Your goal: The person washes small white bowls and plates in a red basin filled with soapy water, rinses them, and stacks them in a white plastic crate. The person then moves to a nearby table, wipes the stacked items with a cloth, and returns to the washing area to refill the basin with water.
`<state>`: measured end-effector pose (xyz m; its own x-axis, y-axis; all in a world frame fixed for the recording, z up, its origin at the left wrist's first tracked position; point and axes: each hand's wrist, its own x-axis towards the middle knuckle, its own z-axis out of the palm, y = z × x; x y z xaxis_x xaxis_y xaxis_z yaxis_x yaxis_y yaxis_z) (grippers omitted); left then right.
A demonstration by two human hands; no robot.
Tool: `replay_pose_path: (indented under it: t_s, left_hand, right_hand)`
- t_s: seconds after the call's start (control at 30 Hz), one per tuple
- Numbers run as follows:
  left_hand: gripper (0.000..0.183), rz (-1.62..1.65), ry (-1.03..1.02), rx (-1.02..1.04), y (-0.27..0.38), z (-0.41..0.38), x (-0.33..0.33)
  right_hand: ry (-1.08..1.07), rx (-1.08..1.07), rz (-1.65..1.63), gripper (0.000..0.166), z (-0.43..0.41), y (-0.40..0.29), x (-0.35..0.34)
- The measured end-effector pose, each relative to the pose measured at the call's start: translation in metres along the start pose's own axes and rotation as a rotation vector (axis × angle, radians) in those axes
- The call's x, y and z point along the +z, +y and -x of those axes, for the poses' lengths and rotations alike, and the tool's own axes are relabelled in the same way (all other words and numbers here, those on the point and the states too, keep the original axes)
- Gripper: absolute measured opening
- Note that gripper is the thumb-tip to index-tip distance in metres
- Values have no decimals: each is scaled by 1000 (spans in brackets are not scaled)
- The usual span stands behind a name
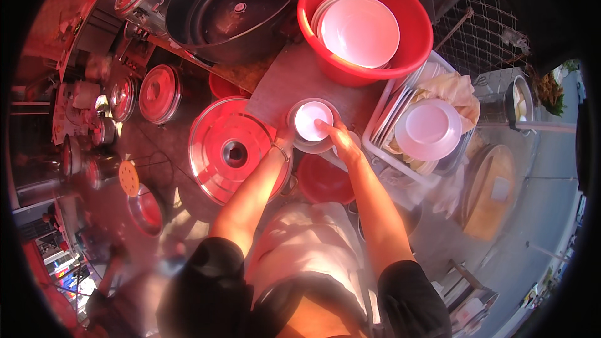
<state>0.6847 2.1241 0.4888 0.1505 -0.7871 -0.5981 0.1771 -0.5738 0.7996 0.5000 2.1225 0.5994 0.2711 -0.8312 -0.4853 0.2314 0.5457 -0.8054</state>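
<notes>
Straight before me, a small white bowl sits inside or on top of a wider round vessel, whose material I cannot make out. My right hand grips them from the right, its thumb over the white bowl's rim. On the opposite side, my left hand holds the vessel's edge, its fingers mostly hidden beneath. Both stand at the near end of a grey tabletop. A large red basin with stacked white bowls lies just beyond.
A white plastic rack with plates and an upturned white bowl stands at right. Left of my arm is a large round metal lid. A wide black pan sits at far left, a red basin below my hands.
</notes>
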Motion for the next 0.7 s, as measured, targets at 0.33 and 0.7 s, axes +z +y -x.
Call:
replay_pose_path:
  t_s: [0.33,0.7]
  left_hand:
    - [48,-185,-185,358,96,71,36]
    - [41,-122,-202,417,95,71,35]
  right_hand:
    - [237,-214,104,66,19,15,1]
    - [980,-132,317,32,19,221,-102]
